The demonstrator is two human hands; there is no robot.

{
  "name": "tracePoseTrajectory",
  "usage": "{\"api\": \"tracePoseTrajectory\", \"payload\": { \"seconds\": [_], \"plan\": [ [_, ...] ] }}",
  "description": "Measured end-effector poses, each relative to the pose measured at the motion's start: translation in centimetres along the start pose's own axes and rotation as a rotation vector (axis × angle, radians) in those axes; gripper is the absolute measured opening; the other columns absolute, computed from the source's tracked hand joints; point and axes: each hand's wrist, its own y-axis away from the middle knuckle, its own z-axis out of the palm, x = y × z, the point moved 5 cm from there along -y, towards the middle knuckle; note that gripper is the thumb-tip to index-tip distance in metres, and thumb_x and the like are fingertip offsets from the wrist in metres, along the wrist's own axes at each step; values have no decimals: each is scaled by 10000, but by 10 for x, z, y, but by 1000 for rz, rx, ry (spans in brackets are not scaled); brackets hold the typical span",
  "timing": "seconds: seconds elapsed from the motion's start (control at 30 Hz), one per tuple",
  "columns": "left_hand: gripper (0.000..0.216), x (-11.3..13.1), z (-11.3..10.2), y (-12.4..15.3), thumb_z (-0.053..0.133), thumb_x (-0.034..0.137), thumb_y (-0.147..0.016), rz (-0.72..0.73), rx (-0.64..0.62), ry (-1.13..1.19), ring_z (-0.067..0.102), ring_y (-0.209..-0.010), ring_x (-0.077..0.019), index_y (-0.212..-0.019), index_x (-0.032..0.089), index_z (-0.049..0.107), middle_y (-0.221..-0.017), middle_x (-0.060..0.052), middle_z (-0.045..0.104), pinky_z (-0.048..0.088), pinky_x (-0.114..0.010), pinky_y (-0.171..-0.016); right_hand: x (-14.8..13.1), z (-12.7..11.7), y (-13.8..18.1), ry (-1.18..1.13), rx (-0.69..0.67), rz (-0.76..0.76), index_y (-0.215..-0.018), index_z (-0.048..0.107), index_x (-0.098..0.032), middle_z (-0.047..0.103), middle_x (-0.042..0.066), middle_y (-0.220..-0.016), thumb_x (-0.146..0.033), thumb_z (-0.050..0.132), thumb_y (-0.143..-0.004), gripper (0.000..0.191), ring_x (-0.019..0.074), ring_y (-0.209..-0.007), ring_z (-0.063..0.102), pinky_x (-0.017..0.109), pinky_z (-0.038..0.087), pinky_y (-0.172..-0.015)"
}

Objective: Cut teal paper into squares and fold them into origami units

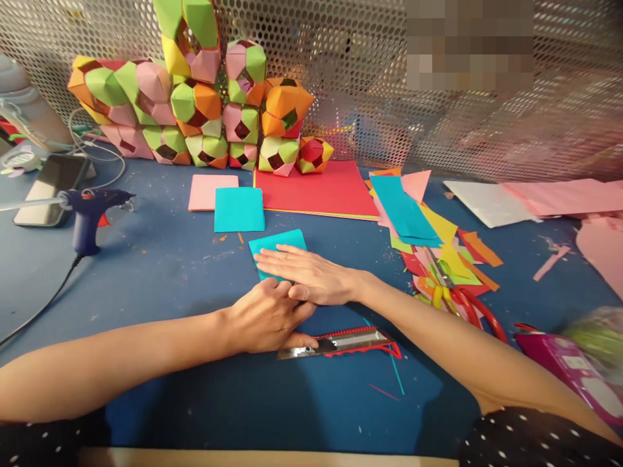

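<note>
My right hand (316, 272) lies flat with its fingers stretched out over a blue sheet of paper (282, 241), covering its lower right part. My left hand (272, 314) is bent against the near side of the right hand, at the sheet's lower edge. Its fingers are curled, and what they hold, if anything, is hidden. Just below, a red and black box cutter (360, 340) lies on the blue table, close to the left thumb. Beyond the hands rest a blue square of paper (239, 211) and a pink stack of squares (213, 189).
Folded paper modules (195, 107) are stacked against the mesh panel. Red sheets (316, 188) lie before them. Paper scraps (438, 224) and scissors (467, 305) lie to the right, near a purple package (567, 370). At left are a glue gun (87, 211) and a phone (53, 188).
</note>
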Motion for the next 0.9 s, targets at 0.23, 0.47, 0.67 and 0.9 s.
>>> {"api": "tracePoseTrajectory", "payload": {
  "seconds": [0.23, 0.47, 0.67, 0.9],
  "plan": [
    [615, -2, -1, 1, 332, 604, -940, 29, 27, 13, 633, -862, -279, -1223, 104, 548, -970, -143, 679, 469, -371, -662, 7, 3, -12, -1, -49, 24, -1505, 254, -153, 193, 94, -1579, -685, 158, -922, 795, 190, -1475, 99, 459, 31, -1213],
    [626, -3, 0, 1, 343, 595, -942, 34, 14, 54, 627, -905, -280, -1249, 89, 548, -984, -131, 685, 473, -367, -682, 11, 4, -12, -38, -46, 50, -1496, 274, -136, 207, 96, -1576, -685, 152, -924, 803, 200, -1474, 112, 460, 31, -1215],
    [638, -3, -1, 5, 298, 612, -946, 19, -14, -72, 621, -839, -227, -1296, 134, 534, -1241, -190, 614, 425, -324, -646, 0, -37, 4, -180, 300, 34, -1452, 390, -209, 391, 84, -1508, -587, 233, -976, 628, 213, -1410, 325, 481, 253, -1169],
    [603, -5, -4, 4, 275, 576, -966, 38, 26, -95, 605, -832, -207, -1264, 140, 565, -1284, -185, 596, 407, -312, -651, 1, -40, 62, 147, 590, 155, -1090, 682, -244, 686, 63, -1032, -141, 431, -938, 311, 192, -985, 623, 397, 533, -847]
  ]
}}
